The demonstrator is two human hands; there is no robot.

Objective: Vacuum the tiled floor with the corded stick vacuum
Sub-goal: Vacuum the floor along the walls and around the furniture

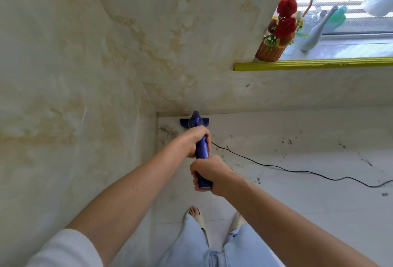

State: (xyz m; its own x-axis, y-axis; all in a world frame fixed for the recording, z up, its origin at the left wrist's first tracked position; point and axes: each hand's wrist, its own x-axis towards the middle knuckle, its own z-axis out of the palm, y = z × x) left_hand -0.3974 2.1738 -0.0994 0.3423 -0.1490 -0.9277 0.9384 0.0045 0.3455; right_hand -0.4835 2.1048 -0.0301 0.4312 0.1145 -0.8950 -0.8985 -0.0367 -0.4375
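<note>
Feet: your sandalled feet (198,216) stand on the tiled floor (297,203), close behind the vacuum.
Right hand: your right hand (209,174) wraps the near end of the blue handle, fingers curled tight round it.
Left hand: your left hand (196,142) grips the handle further down, also closed round it.
Vacuum: the stick vacuum (198,126) points into the corner, its floor head (194,121) against the base of the marble wall (85,75).
Cord: the black cord (297,171) leaves the body just under your left hand and trails right across the floor. Pull the head back over it and you could snag or suck it in; step right and you may trip.
Dirt: dark specks (285,141) lie along the wall to the right; skip them and the edge stays dirty.
Sill: a flower basket (274,47) sits at the ledge's edge; swing the handle up and you might knock it.
</note>
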